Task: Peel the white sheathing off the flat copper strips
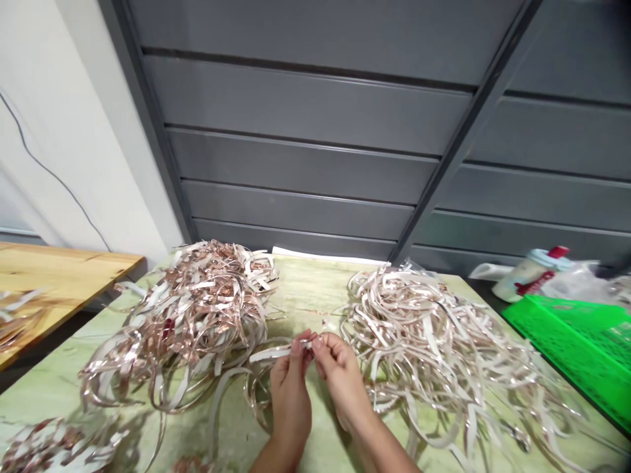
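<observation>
Both hands meet over the middle of the green table [305, 282], between two piles of strips. My left hand [292, 387] pinches a white and coppery strip [270, 353], whose free end sticks out to the left. Close against it, my right hand [342, 378] has thumb and fingers closed on the strip's other end. The fingertips hide the part between them. To the left lies a tangled heap of shiny copper and white strips [207, 302]; on the right is a heap of paler strips [424, 335].
A smaller strip pile [59, 447] lies front left. Beyond the table's left edge is a wooden table [64, 263]. On the right stand a green plastic basket [576, 348] and a cup with a red lid [532, 272]. Grey panels [305, 98] rise behind.
</observation>
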The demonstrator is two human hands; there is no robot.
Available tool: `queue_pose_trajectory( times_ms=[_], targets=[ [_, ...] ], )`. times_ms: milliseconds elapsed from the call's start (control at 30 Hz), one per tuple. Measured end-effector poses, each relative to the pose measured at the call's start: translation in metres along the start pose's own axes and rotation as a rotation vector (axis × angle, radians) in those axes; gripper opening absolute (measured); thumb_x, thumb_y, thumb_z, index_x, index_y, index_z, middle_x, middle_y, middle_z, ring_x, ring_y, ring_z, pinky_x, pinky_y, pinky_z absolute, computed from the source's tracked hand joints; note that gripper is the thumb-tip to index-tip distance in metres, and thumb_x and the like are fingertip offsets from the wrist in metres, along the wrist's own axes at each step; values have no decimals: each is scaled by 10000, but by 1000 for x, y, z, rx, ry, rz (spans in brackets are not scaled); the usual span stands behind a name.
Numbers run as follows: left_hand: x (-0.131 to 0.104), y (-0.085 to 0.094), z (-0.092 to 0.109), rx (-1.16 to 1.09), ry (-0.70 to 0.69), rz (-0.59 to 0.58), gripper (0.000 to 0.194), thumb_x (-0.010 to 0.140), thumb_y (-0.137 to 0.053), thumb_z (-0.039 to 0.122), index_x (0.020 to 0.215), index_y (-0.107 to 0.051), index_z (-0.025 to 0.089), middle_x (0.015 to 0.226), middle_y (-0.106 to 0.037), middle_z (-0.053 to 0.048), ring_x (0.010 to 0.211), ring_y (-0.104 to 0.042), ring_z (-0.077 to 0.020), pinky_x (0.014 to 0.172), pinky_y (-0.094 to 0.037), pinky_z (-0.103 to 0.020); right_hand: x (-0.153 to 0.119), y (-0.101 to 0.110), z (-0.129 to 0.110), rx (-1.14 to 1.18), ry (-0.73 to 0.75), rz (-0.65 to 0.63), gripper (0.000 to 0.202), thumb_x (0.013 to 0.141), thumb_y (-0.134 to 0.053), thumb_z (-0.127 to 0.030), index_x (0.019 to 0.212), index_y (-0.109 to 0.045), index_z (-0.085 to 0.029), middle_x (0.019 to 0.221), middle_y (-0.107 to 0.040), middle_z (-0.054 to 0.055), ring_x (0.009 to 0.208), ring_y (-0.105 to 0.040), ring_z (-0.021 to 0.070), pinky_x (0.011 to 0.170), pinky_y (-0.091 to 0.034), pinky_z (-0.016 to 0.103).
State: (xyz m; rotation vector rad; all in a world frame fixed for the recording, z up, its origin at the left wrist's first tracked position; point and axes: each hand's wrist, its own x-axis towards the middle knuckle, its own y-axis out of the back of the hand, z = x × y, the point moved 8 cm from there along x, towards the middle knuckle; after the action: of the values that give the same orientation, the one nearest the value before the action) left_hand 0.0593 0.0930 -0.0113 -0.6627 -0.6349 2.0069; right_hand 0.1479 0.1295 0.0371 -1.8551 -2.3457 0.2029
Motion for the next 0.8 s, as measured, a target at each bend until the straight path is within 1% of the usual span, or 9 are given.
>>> queue_pose_trajectory(
  times_ms=[67,200,300,400,500,567,667,733,800],
  targets=[
    [0,-1,-2,-97,27,22,324,745,-749,455,866,-785,156,959,-768,-116,936,-708,-223,846,-547,-297,0,2,6,169,-79,14,345,851,-684,-373,629,-525,-162,493,-395,-73,469,-262,64,459,-214,199],
    [-1,-4,-2,-208,69,48,262,746,-767,393,853,-783,154,939,-767,-113,870,-716,-179,783,-564,-238,2,1,15,519,-220,5,333,760,-780,-297,623,-514,-152,503,-399,-79,425,-221,34,407,-147,178],
    [-2,-6,0,-258,103,45,232,780,-748,343,874,-774,132,933,-762,-124,842,-719,-168,757,-573,-219,1,-3,19,728,-301,-22,320,704,-817,-207,620,-514,-149,512,-401,-81,421,-210,23,388,-172,150],
    [-2,-9,2,-329,161,41,191,845,-684,275,921,-761,116,943,-757,-126,848,-721,-162,751,-577,-203,0,-7,21,874,-352,-65,297,725,-792,-169,627,-512,-154,539,-403,-76,422,-205,24,375,-216,125],
    [0,-11,-2,-393,262,44,171,886,-625,216,931,-753,112,955,-755,-132,868,-722,-170,769,-585,-219,-1,-9,17,892,-336,-110,243,777,-751,-202,676,-534,-166,570,-388,-77,417,-203,26,378,-252,115],
    [1,-11,-2,-403,272,27,169,868,-651,232,938,-753,117,964,-755,-133,883,-722,-181,788,-586,-239,1,-7,14,834,-292,-106,249,786,-747,-225,675,-530,-172,576,-387,-76,413,-207,28,382,-261,123],
    [2,-12,5,-328,144,-43,277,782,-752,318,999,-750,144,1034,-747,-123,961,-704,-203,871,-557,-277,3,-6,11,731,-231,-79,305,779,-761,-235,618,-511,-167,541,-386,-71,415,-230,37,380,-250,143],
    [1,-9,8,-176,54,-59,335,720,-805,323,1012,-751,168,1081,-739,-108,1018,-683,-220,933,-523,-313,4,-8,10,689,-215,-77,297,775,-769,-232,612,-532,-160,520,-386,-71,417,-239,39,379,-237,146],
    [0,-8,9,-14,22,-65,315,706,-814,310,985,-761,175,1061,-745,-97,1021,-677,-237,954,-504,-355,4,-8,9,676,-215,-74,253,779,-768,-218,637,-570,-151,524,-410,-67,420,-246,35,386,-241,141]
  ],
)
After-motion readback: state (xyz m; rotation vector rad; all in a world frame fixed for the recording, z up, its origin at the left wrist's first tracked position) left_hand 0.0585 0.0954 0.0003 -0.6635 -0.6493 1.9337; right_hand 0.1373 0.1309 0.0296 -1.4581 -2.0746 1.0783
